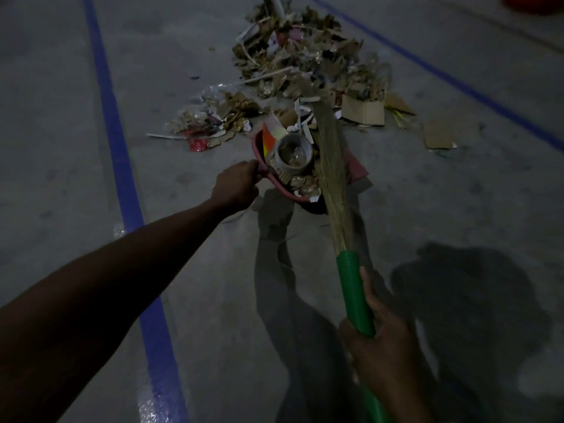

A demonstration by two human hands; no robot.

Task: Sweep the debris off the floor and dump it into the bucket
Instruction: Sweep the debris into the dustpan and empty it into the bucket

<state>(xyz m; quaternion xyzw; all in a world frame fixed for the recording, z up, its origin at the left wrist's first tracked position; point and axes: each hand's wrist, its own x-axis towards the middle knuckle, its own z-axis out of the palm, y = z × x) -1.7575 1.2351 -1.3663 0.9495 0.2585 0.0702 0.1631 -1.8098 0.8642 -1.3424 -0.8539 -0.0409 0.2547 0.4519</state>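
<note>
On the floor (183, 56) ahead, light loose debris (299, 65) lies heaped; left hand (236, 186) seemingly grips the full dustpan (256, 145) by its handle, right hand (378, 340) clasps the broom (331, 166) by its stiff green handle.

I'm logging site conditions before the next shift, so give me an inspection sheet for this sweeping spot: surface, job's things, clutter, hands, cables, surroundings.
Surface: grey concrete floor, dimly lit, marked with blue lines.
Job's things: red dustpan loaded with scraps and a tape roll; broom with its bristles lying over the dustpan; debris pile of torn cardboard and paper beyond it.
Clutter: loose cardboard pieces right of the pile.
Hands: left hand grips the dustpan's handle; right hand grips the broom's green handle.
Cables: nothing seen.
Surroundings: red shape cut off at the top right corner; cannot tell whether it is the bucket.
</note>
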